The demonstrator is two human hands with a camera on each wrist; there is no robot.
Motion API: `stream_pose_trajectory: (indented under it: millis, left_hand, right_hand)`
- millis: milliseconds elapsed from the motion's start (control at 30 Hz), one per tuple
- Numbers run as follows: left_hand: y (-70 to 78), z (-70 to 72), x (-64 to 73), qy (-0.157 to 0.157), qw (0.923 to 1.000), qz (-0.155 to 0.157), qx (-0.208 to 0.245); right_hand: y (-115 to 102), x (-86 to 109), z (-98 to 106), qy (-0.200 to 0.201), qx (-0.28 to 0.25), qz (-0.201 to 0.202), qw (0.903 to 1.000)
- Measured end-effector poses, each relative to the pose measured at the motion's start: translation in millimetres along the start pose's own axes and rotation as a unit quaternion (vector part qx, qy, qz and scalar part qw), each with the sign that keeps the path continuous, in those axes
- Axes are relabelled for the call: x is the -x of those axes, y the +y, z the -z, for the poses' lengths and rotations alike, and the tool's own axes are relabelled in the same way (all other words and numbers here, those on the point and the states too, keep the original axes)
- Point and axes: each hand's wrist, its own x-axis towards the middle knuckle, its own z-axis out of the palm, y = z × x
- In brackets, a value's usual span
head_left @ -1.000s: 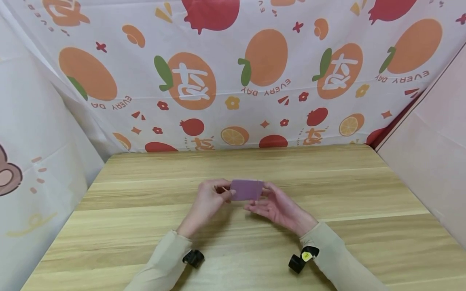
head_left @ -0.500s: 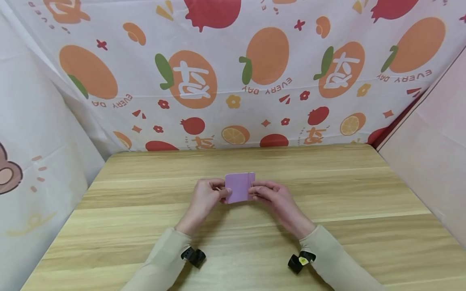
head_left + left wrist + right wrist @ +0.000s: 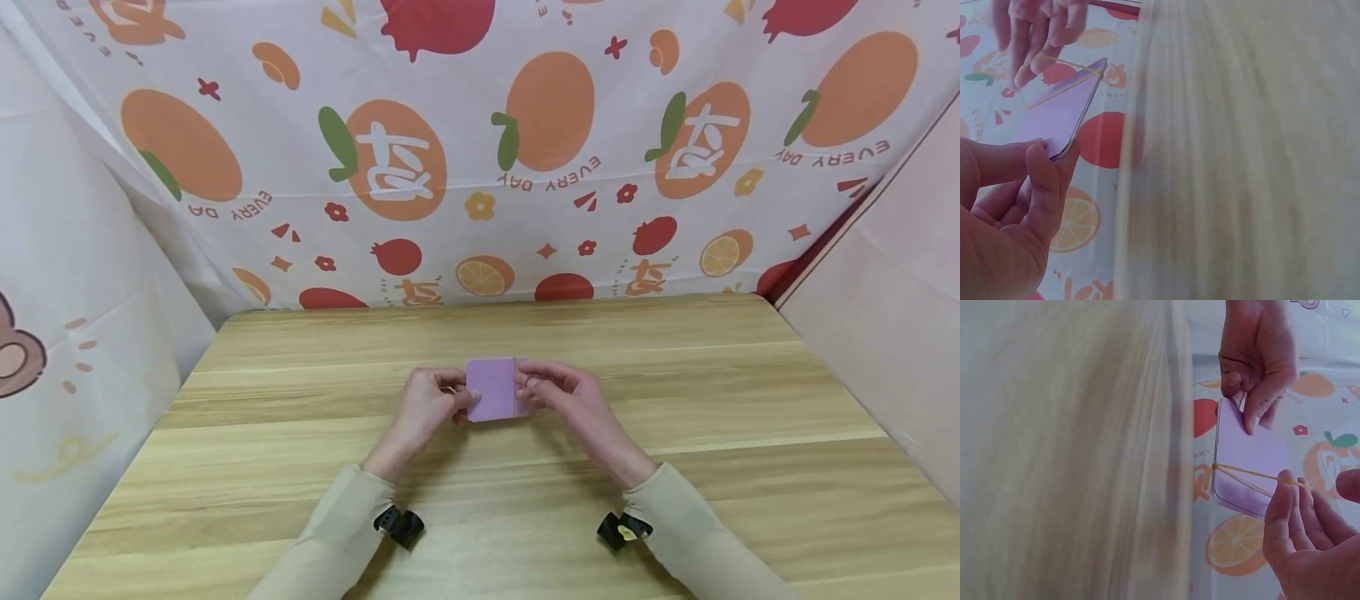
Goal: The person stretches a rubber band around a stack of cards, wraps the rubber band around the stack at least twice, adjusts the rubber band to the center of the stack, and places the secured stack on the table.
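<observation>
My left hand (image 3: 426,408) pinches a flat lilac pad or card stack (image 3: 491,390) by its left edge, thumb on the near face. A thin yellow rubber band (image 3: 1254,472) runs round the right end of the stack. My right hand (image 3: 581,407) has its fingertips hooked in that band, drawing it away from the face into a narrow loop. In the right wrist view the thumb stands apart from the fingers. The left wrist view shows the stack (image 3: 1063,115) edge-on and tilted, with the stretched band near its far end.
A wood-grain table (image 3: 300,500) lies beneath both hands. Behind it hangs a white cloth printed with fruit (image 3: 480,150), and pale cloths close off the left and right sides. Black straps with small devices (image 3: 400,527) sit on both wrists.
The stack has tipped to face the head camera more fully. My right hand has gone from open fingers beside its right edge to hooking the band, then shifted slightly over the face.
</observation>
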Motion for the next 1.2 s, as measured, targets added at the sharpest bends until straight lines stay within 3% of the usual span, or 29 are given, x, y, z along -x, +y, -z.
stream_pose_trajectory:
  millis: [433, 667, 1000, 1200]
  left_hand:
    - [-2.2, 0.6, 0.7, -0.013, 0.9999, 0.003, 0.004]
    - [-4.3, 1.5, 0.5, -0.048, 0.9969, 0.019, 0.059]
    - [11.1, 0.1, 6.7, -0.052, 0.9975, 0.019, 0.044]
    - [9.8, -1.4, 7.0, -0.059, 0.9963, 0.031, 0.055]
  right_hand:
    - [-2, -0.9, -1, -0.001, 0.050, 0.059, 0.9970]
    - [-1, -0.9, 1, 0.019, 0.089, 0.082, 0.9925]
    - [2, 0.0, 4, 0.073, 0.180, 0.118, 0.9738]
    - [-19, 5.2, 1, 0.077, 0.179, 0.123, 0.9732]
